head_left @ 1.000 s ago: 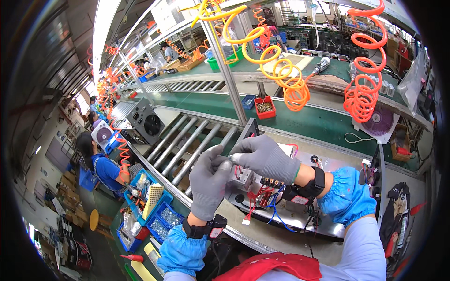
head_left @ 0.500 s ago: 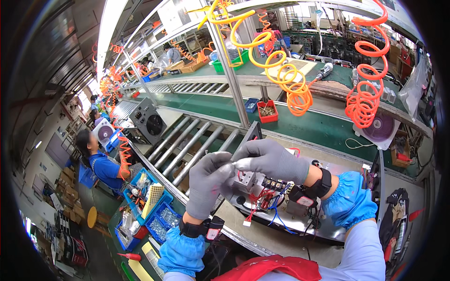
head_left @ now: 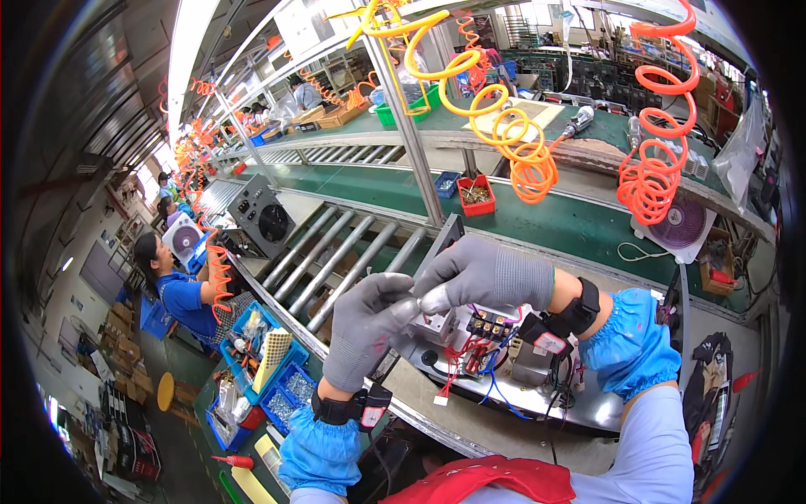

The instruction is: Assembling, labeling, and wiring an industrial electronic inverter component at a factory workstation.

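My left hand and my right hand, both in grey gloves, meet fingertip to fingertip. Their thumbs and forefingers are pinched around something too small to make out. Just below them lies a shiny metal chassis fitted with electrical parts. On it I see a black terminal block, a silver metal block, red wires and blue wires. A grey metal box sits beneath my right wrist. Part of the chassis is hidden by my hands and right forearm.
Metal rollers run left of the chassis. Blue bins of screws and tools stand at the lower left. A red bin sits on the green conveyor beyond. Coiled orange hoses hang overhead. A person in blue works further left.
Both hands stay pinched together, the left shifting slightly left and the right wrist lifting a little. The person at left has raised their head and an arm.
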`<state>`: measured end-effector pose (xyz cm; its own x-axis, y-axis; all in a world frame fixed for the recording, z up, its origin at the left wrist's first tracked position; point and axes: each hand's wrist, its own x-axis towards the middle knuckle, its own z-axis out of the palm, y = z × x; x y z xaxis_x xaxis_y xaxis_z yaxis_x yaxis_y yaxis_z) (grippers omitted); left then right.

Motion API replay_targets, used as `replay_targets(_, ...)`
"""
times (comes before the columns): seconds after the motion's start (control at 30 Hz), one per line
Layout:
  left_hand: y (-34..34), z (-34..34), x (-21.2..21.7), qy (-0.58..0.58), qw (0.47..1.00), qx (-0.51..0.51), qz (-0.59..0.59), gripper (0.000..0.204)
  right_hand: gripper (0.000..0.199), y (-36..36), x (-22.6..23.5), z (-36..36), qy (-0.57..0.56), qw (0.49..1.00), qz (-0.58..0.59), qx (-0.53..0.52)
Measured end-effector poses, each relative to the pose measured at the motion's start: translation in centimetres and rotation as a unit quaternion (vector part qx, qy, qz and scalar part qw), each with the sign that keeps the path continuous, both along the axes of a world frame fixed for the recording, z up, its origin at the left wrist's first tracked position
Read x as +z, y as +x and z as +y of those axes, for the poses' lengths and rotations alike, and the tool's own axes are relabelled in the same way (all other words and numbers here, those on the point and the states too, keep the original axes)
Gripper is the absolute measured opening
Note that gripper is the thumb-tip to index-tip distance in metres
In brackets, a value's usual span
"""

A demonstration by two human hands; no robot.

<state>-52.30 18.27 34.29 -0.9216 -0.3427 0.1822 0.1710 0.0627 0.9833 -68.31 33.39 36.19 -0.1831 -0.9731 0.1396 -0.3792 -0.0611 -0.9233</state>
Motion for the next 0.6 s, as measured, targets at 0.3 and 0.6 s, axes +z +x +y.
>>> replay_targets(0.3, -3.5, 0.6, 0.7, -0.204, 0.97, 0.127, 0.046, 0.023, 0.03, -3.9, 2.6, -1.1, 0.063, 0.995, 0.077, -0.015)
replay_targets(0.6, -11.1, -0.2, -0.5, -0.619, 0.785, 0.022, -0.03, 0.029, 0.029, -12.9, -6.7, -0.2, 0.057, 0.989, -0.033, -0.133)
